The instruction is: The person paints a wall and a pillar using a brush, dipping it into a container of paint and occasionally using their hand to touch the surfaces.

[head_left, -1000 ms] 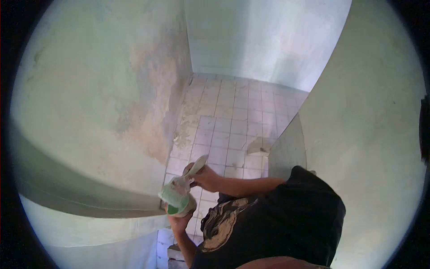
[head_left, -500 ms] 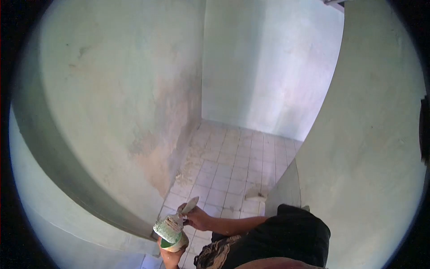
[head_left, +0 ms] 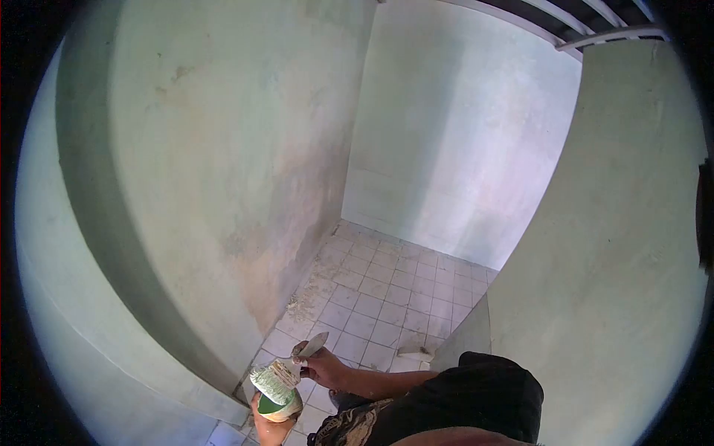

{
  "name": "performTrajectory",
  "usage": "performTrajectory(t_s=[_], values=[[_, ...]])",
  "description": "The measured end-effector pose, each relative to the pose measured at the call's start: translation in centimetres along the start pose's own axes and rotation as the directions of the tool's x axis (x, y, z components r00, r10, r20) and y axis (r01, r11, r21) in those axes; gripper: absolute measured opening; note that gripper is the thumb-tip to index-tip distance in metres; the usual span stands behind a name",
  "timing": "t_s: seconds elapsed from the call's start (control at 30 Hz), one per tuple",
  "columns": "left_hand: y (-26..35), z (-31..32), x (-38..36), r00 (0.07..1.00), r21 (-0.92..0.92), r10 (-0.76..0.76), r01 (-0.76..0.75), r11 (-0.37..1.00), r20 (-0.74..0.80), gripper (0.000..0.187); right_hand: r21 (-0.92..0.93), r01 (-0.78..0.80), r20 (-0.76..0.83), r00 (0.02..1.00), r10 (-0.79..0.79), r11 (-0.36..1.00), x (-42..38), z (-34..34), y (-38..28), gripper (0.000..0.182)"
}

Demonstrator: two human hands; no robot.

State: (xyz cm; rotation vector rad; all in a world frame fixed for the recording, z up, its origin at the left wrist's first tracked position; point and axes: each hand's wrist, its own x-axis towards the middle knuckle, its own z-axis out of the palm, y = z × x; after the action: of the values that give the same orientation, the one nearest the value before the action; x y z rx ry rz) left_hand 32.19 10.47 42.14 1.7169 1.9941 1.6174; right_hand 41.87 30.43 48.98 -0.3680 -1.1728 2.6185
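Note:
My right hand (head_left: 320, 366) is closed on a wide paint brush (head_left: 277, 380), whose pale handle sticks up past the fingers. Pale green-white paint coats the bristles, which rest over the mouth of a small container. That container (head_left: 281, 410), green inside and smeared outside, sits in my left hand (head_left: 269, 429), with the fingers around its side. Both hands are low in the view, left of the dark clothing.
A stained, patchy wall (head_left: 253, 245) rises on the left, and a far wall (head_left: 454, 141) stands behind the tiled floor (head_left: 372, 305). On the right is another wall (head_left: 587, 245). A pale block (head_left: 415, 354) lies on the floor. White bars (head_left: 554, 16) cross the top.
The view has tilted upward, showing more bars at the top. Both hands still hold the brush and container, appearing slightly lower and further left.

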Motion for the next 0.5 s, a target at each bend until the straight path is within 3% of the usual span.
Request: performTrajectory(t_s=[0.07, 0.1, 0.13, 0.17, 0.2, 0.23, 0.3, 0.37, 0.43, 0.5], values=[[1.4, 0.0, -0.3, 0.983, -0.219, -0.173, 0.182, 0.959, 0.060, 0.075, 0.024, -0.028, 0.013, 1.000, 0.028, 0.999, 0.3, -0.3, -0.1, 0.026], [2.3, 1.0, -0.5, 0.981, -0.208, -0.187, 0.192, 0.959, 0.044, 0.075, 0.058, -0.029, 0.018, 0.999, 0.027, 0.998, 0.4, -0.3, -0.3, 0.023], [3.4, 2.2, -1.0, 0.928, -0.443, -0.356, 0.274, 0.854, -0.112, 0.081, 0.095, -0.030, 0.020, 0.999, 0.028, 0.995, 0.3, -0.3, -0.1, 0.022], [4.0, 3.1, -1.7, 0.816, -0.662, -0.536, 0.281, 0.695, -0.216, 0.088, 0.099, -0.050, 0.031, 0.998, 0.047, 0.994, 0.4, -0.4, 0.1, 0.022], [2.2, 3.1, -2.9, 0.909, -0.439, -0.348, 0.222, 0.871, -0.229, 0.090, 0.123, -0.061, 0.078, 0.996, 0.051, 0.991, 0.6, -0.6, 0.2, 0.020], [3.3, 3.4, -2.9, 0.901, -0.432, -0.363, 0.238, 0.870, -0.236, 0.090, 0.149, -0.073, 0.121, 0.991, 0.055, 0.986, 0.8, -0.7, 0.2, 0.019], [5.7, 4.2, -2.2, 0.827, -0.598, -0.507, 0.284, 0.749, -0.243, 0.087, 0.152, -0.104, 0.165, 0.983, 0.079, 0.983, 0.6, -1.2, -0.1, 0.017], [7.4, 4.8, -1.1, 0.790, -0.565, -0.552, 0.335, 0.754, -0.268, 0.084, 0.167, -0.103, 0.242, 0.968, 0.060, 0.981, 0.6, -1.4, -0.3, 0.016], [6.3, 4.8, -1.3, 0.817, -0.381, -0.498, 0.379, 0.843, -0.291, 0.082, 0.205, -0.112, 0.267, 0.962, 0.054, 0.972, 1.8, -2.3, 1.4, 0.016], [5.8, 5.3, -1.2, 0.802, -0.441, -0.512, 0.357, 0.824, -0.309, 0.082, 0.146, -0.106, 0.277, 0.959, 0.062, 0.984, 2.1, -2.7, 1.1, 0.017]])
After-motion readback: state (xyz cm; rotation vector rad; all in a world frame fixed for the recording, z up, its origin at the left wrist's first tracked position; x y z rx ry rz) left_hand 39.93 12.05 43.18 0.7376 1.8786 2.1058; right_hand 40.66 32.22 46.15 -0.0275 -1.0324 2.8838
